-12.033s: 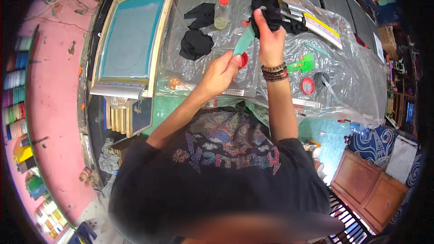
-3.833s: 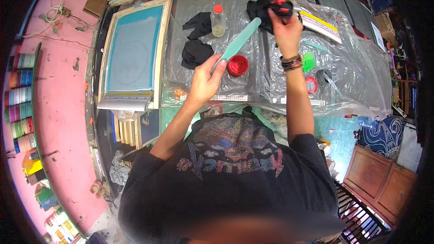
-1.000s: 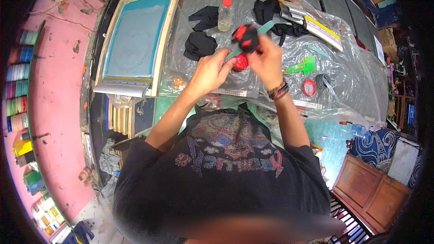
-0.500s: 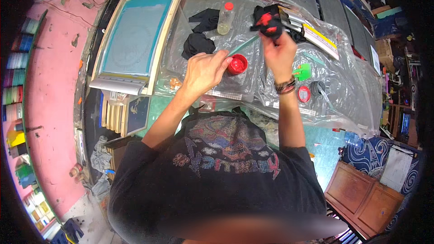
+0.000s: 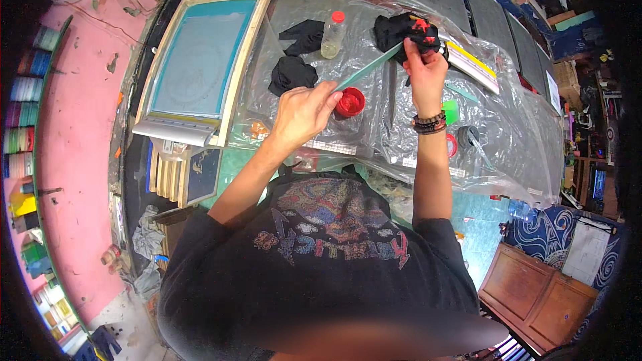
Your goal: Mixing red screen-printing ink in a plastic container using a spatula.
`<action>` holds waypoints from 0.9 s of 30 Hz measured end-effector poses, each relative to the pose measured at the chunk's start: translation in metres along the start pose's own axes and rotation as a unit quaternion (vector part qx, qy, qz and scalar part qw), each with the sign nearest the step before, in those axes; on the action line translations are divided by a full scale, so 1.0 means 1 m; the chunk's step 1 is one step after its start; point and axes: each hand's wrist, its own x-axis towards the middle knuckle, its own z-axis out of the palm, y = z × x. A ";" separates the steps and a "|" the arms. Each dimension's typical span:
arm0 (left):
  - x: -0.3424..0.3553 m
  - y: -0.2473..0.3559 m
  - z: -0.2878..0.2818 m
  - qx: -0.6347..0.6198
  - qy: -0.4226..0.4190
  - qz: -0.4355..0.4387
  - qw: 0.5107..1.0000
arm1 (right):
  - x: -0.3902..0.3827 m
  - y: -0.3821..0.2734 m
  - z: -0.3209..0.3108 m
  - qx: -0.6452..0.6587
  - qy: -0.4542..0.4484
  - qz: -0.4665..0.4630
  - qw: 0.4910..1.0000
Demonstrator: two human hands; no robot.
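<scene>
My left hand (image 5: 299, 115) is closed round the near end of a flat, pale green strip (image 5: 369, 69), which slants up to the right. At the strip's far end my right hand (image 5: 426, 70) pinches a black cloth (image 5: 391, 30) with red smears on it. The cloth bunches about the tip and partly hides it. Just right of my left fingers, below the strip, stands an open tub of red ink (image 5: 350, 102). A clear bottle with a red cap (image 5: 333, 37) is farther back, beside two crumpled black cloths.
Plastic sheeting (image 5: 374, 130) covers the table. Right of my right hand lie a squeegee (image 5: 471, 63), a green scraper (image 5: 451, 111), a red lid (image 5: 452, 145) and a small dark pot (image 5: 469, 135). A wooden-framed printing screen (image 5: 231, 110) is at the left, with more frames behind.
My right hand and the cloth have shifted to the right, towards the strip's far end, so more of the strip shows. My left hand has stayed nearly in place.
</scene>
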 end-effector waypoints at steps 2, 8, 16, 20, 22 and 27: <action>0.001 0.003 -0.004 -0.069 -0.038 -0.080 0.994 | 0.000 -0.003 -0.005 0.148 -0.061 0.085 0.983; -0.010 0.004 0.014 -0.275 -0.024 -0.199 0.940 | -0.024 -0.024 0.022 0.318 -0.026 0.110 0.941; -0.016 0.017 0.024 -0.337 -0.060 -0.268 0.901 | -0.021 -0.028 0.027 0.240 0.067 0.071 0.966; -0.015 0.014 0.027 -0.355 -0.061 -0.266 0.894 | -0.028 -0.036 0.039 0.164 0.103 0.061 0.979; -0.016 0.013 0.037 -0.359 -0.041 -0.268 0.893 | -0.043 -0.024 0.056 0.142 0.136 0.012 0.980; -0.012 0.011 0.043 -0.721 -0.042 -0.356 0.594 | -0.069 0.006 0.057 0.081 0.064 0.016 0.995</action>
